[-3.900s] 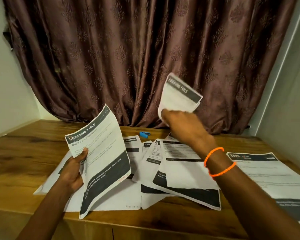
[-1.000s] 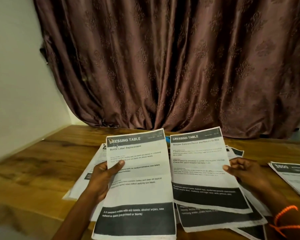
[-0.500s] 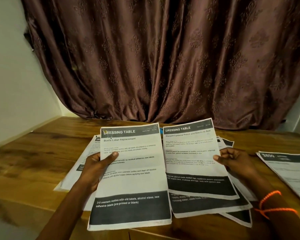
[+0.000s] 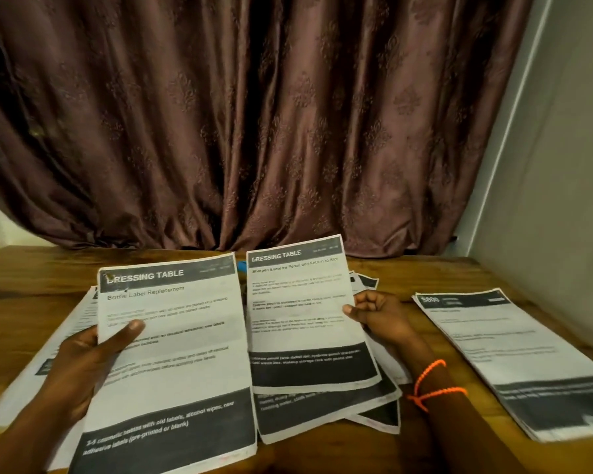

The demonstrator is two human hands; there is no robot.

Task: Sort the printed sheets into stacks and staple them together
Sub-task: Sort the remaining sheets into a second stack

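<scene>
My left hand [image 4: 83, 364] grips a printed sheet headed "DRESSING TABLE, Bottle Label Replacement" [image 4: 178, 371] by its left edge, thumb on the front. My right hand [image 4: 380, 316] pinches a second "DRESSING TABLE" sheet about an eyebrow pencil [image 4: 305, 313] by its right edge. The two sheets are held side by side above the table, edges nearly touching. Under them lie more loose sheets [image 4: 326, 412] spread on the wood. A small blue thing [image 4: 242, 266], perhaps the stapler, peeks out between the held sheets.
A separate stack of sheets [image 4: 514, 357] headed "5800" lies at the right on the wooden table [image 4: 408, 268]. More sheets [image 4: 65, 319] fan out at the left. A brown curtain [image 4: 254, 131] hangs behind; a wall [image 4: 562, 200] closes the right side.
3.9 s ago my right hand held its sheet high; it came down beside the left sheet. Since 1.0 s ago my view has turned right, and both sheets stay side by side.
</scene>
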